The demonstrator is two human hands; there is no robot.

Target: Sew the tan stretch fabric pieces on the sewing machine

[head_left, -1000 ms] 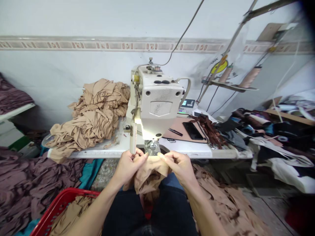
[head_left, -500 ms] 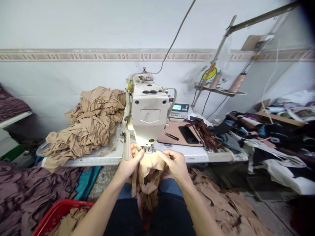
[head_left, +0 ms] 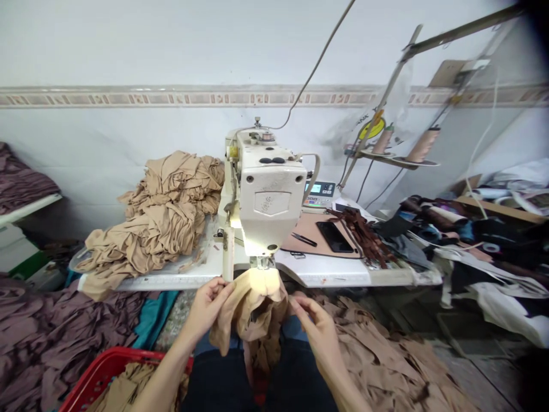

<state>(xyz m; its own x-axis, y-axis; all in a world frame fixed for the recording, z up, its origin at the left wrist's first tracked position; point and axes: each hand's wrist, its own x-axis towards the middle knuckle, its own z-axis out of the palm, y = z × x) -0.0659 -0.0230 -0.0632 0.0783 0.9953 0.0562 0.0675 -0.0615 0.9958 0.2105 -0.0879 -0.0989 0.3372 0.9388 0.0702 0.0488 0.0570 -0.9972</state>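
Tan fabric [head_left: 251, 315] mostly blocks left hand [head_left: 206, 312] from right hand [head_left: 315, 332]; machine head [head_left: 268, 206] ahead.

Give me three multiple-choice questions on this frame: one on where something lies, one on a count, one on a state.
1. Where does the black phone lie?
A. In the red basket
B. On the brown pad right of the sewing machine
C. On the floor

2. How many thread cones stand on the rack at the right?
A. One
B. Four
C. Two

3. What state is the tan fabric at the presser foot in?
A. Bunched and hanging down
B. Spread flat on the table
C. Rolled on a spool

Answers:
1. B, the phone sits flat on the pad.
2. C, two cones show.
3. A, its folds hang loose below the foot.
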